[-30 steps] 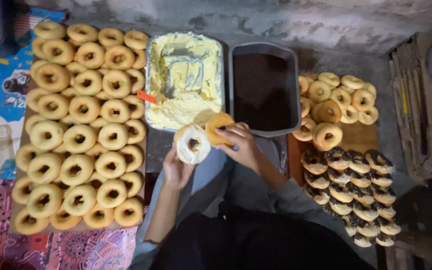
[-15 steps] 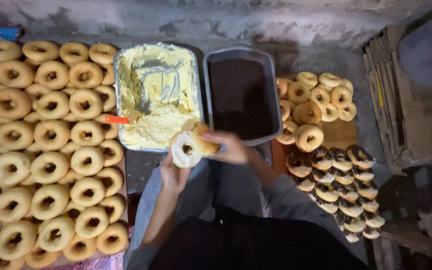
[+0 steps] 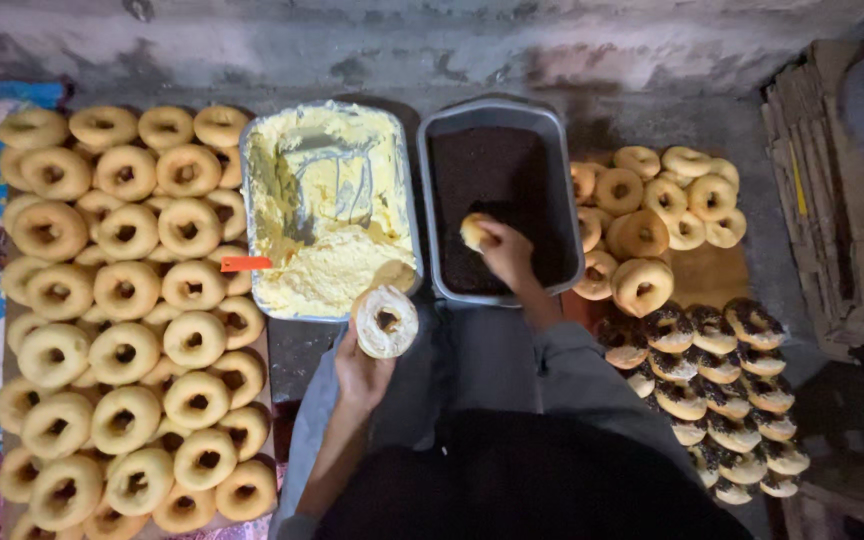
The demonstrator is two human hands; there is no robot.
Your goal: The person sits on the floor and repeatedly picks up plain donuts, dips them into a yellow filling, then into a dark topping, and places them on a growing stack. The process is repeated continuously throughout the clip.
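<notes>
- Rough grey concrete wall [image 3: 472,50] runs along the top of the view, and the floor below it carries 2 trays and 3 spreads of doughnuts.
- Left hand [image 3: 360,372] holds up a cream-coated doughnut half [image 3: 385,321], fingers curled under it, cream side up, just in front of the cream tray [image 3: 327,205].
- Right hand [image 3: 508,252] is inside the dark sprinkle tray [image 3: 497,195], fingers pinching the other doughnut half [image 3: 474,231] at its edge, low over the dark sprinkles; whether it touches them I cannot tell.
- An orange-handled spreader [image 3: 245,264] rests on the cream tray's left rim, untouched.
- Plain doughnuts [image 3: 117,300] fill the left side in rows; a smaller plain pile [image 3: 657,210] sits to the right of the sprinkle tray, and sprinkle-coated doughnuts [image 3: 717,390] lie in rows below it.
- Judged from this, the coating step is in hand: 1 half is going into the sprinkles while the other waits.
- A next move would call for pressing the half flat and lifting it level, so the coating stays on.
</notes>
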